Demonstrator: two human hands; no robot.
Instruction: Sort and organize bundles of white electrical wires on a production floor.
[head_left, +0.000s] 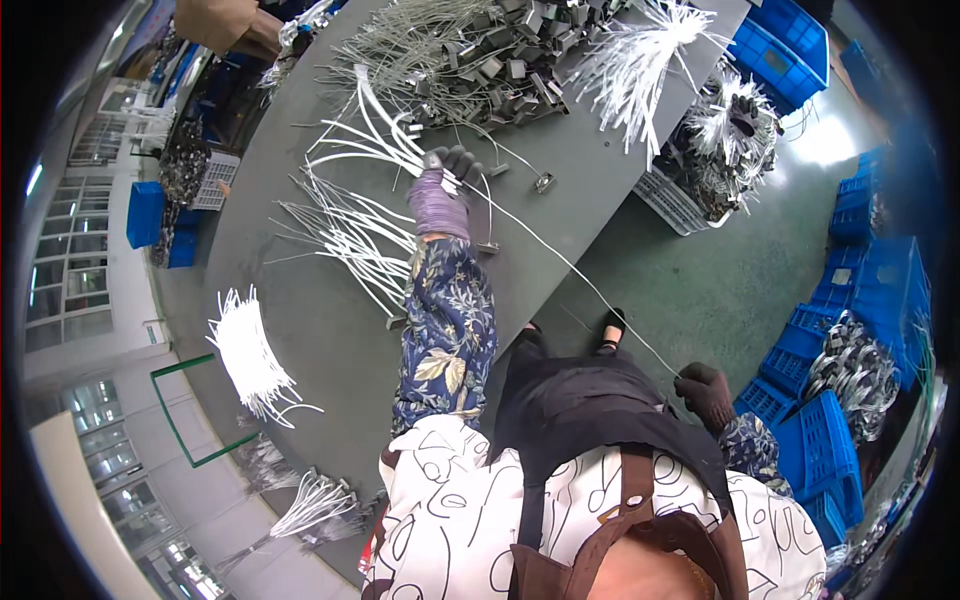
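Observation:
My left hand (452, 170), in a dark glove with a purple cuff, is closed over the table around several white sleeves (375, 125). From it a long thin wire (575, 268) slants across the table edge to my right hand (703, 392). That hand, also gloved, is closed on the wire's end beside my hip. Two small metal clips (544, 182) on thin wires lie close to my left hand. Left of my forearm, more white sleeves (350, 235) are spread out on the grey table (330, 375). My fingers hide where wire and sleeves meet.
A heap of metal pieces with wires (500, 65) covers the table's far end, beside a white bundle (650, 60). Another white bundle (250, 350) lies at left. On the floor at right stand a filled crate (675, 205) and stacked blue crates (820, 450).

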